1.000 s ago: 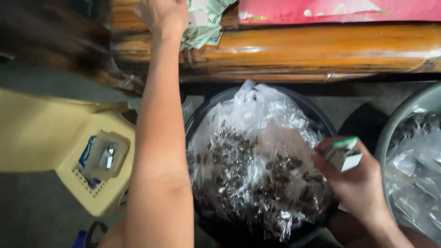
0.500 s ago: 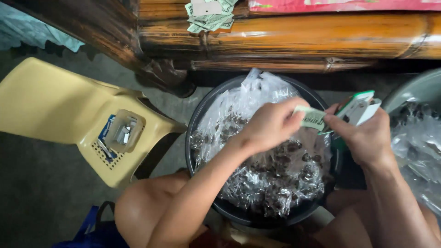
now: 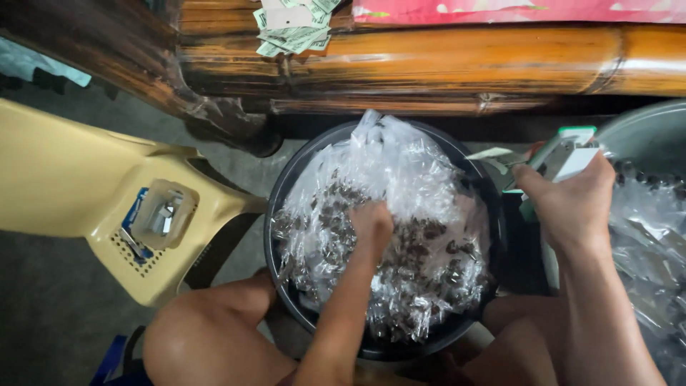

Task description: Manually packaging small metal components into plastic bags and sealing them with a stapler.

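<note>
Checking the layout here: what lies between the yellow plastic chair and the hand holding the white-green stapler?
In the head view, the black basin of small plastic packets, with the left hand in it.

Left hand (image 3: pixel 371 223) now down among wrapped candies (image 3: pixel 421 250).

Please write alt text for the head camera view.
The left hand reaches into a black tub of small clear-wrapped packets, while the right hand holds a white stapler. A yellow plastic chair stands beside.
</note>
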